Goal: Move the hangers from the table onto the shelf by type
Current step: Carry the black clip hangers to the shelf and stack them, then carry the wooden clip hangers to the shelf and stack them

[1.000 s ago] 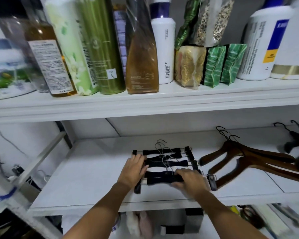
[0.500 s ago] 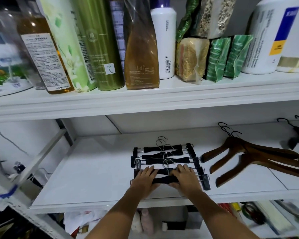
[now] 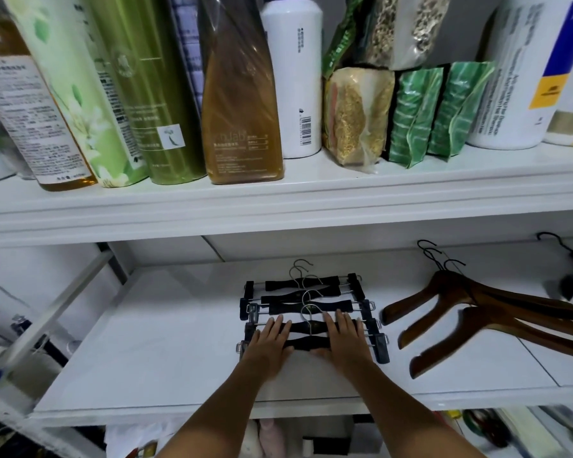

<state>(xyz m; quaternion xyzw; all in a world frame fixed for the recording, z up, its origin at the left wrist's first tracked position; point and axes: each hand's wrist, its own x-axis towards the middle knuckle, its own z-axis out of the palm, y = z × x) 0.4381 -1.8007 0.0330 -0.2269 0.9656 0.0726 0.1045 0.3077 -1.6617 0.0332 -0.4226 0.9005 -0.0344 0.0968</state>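
Fingers (image 3: pixel 280 325) of both hands lie flat, unclenched, on clip hangers (image 3: pixel 306 304); advise squaring stack, clear of wooden hangers (image 3: pixel 477 312).

Left hand (image 3: pixel 269 342), right hand (image 3: pixel 347 338) side by side, palms down, fingers flat.

White shelving unit (image 3: pixel 278 206) against a pale wall (image 3: pixel 30 276), its upper board crowded with bottles (image 3: pixel 242 94).
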